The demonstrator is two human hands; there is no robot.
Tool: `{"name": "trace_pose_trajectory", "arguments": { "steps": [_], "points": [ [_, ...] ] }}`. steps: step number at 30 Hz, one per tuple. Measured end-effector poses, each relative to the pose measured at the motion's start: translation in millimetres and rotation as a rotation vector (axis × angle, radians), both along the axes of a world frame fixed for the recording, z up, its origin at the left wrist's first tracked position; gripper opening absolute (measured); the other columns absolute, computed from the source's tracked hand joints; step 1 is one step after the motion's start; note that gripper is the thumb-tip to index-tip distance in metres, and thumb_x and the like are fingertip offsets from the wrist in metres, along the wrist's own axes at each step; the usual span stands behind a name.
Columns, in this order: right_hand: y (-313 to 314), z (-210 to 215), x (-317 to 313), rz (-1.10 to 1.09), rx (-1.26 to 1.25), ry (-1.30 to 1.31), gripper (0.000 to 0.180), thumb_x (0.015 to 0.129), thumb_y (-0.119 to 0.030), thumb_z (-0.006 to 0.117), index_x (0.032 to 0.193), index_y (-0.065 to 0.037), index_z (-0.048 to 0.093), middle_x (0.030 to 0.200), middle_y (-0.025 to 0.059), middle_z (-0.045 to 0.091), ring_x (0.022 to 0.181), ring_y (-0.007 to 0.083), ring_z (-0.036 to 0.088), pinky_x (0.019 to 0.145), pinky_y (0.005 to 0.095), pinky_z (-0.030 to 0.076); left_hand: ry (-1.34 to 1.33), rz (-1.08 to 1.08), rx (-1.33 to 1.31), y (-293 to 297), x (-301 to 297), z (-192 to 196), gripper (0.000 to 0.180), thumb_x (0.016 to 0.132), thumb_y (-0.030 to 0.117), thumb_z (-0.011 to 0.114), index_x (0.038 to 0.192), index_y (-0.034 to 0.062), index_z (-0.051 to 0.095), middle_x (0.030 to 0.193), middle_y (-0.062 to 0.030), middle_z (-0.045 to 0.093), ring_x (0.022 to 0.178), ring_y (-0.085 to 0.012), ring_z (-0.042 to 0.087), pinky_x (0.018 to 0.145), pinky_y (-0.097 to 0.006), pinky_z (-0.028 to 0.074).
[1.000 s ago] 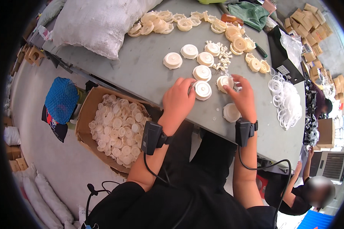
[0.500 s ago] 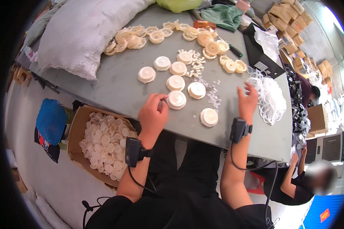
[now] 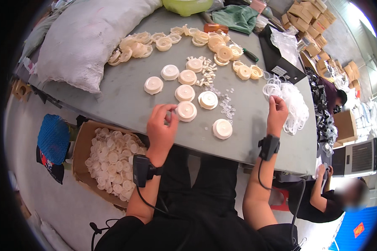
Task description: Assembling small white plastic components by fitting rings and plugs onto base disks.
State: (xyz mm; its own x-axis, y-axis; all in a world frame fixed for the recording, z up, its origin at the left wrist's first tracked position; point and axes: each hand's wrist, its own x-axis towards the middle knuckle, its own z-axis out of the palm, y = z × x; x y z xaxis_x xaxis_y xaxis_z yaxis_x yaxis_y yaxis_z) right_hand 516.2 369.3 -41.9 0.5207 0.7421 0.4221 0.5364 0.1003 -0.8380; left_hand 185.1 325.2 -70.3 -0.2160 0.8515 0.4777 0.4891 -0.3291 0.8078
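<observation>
Cream cap pinched by left hand fingers; right hand fingers grasp clear rings — grey table, workshop.

A grey table fills the upper middle of the frame. In its centre lie round cream plastic caps, several in a loose group, and one single cap lower, near the front edge. Small white pieces are scattered just beside them. Toward the upper edge there is a row of cream rings. A big white sack rests at the upper left, and a heap of clear thin rings lies at the right.
</observation>
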Motion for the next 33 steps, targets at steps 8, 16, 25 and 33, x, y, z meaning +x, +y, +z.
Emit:
{"name": "trace_pose_trajectory", "arguments": {
  "steps": [8, 16, 25, 33],
  "points": [
    [-45, 34, -137, 0.698, 0.106, -0.344, 0.018, 0.074, 0.003, 0.069, 0.09, -0.002, 0.064, 0.087, 0.0091, 0.062, 0.073, 0.0199, 0.059, 0.064, 0.0293, 0.048, -0.605, -0.525, -0.36, 13, 36, 47, 0.022, 0.088, 0.01, 0.061, 0.107, -0.0017, 0.061, 0.089, -0.0041, 0.062, 0.073, -0.0068, 0.057, 0.064, -0.021, 0.047],
    [-20, 27, -128, 0.605, -0.189, 0.237, 0.038, 0.082, -0.011, 0.069, 0.116, 0.001, 0.057, 0.096, 0.0059, 0.062, 0.073, 0.0072, 0.054, 0.06, 0.0233, 0.048, -0.446, -0.554, -0.339, 29, 28, 39, 0.016, 0.09, 0.013, 0.061, 0.097, -0.0009, 0.062, 0.082, -0.0031, 0.064, 0.07, -0.0082, 0.057, 0.062, -0.022, 0.046],
    [-5, 18, -99, 0.987, -0.369, 0.755, 0.018, 0.086, -0.013, 0.065, 0.099, 0.0, 0.063, 0.083, 0.0011, 0.062, 0.067, 0.0071, 0.052, 0.058, 0.0215, 0.044, -0.29, -0.508, -0.278, 36, 32, 45, 0.016, 0.088, 0.012, 0.061, 0.1, 0.0012, 0.063, 0.083, -0.0021, 0.064, 0.071, -0.0078, 0.056, 0.063, -0.024, 0.045],
    [-19, 31, -110, 0.622, -0.246, 0.362, 0.015, 0.081, -0.009, 0.071, 0.092, 0.0, 0.066, 0.079, 0.002, 0.064, 0.066, 0.0066, 0.056, 0.06, 0.0207, 0.045, -0.24, -0.437, -0.25, 27, 32, 49, 0.015, 0.084, 0.01, 0.065, 0.096, 0.002, 0.066, 0.082, -0.002, 0.065, 0.072, -0.0072, 0.057, 0.065, -0.023, 0.045]
  ]
}}
